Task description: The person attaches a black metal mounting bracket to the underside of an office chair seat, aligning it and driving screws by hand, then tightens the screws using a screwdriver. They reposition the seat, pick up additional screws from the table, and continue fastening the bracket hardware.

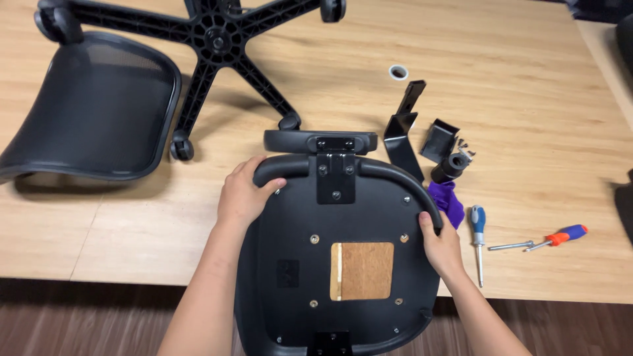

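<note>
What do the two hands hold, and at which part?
Both hold the upturned black chair seat by its rim: the left hand at the upper left corner, the right hand on the right edge.

Open tabletop (527,99) lies far right and along the near left edge, free for a hand to pass. Right of the seat pan (343,264): crowded by black brackets (402,135), purple cloth (450,201) and two screwdrivers (478,237) (little gap between them). Far left is blocked by the mesh backrest (92,112) and the wheeled star base (217,39).
</note>
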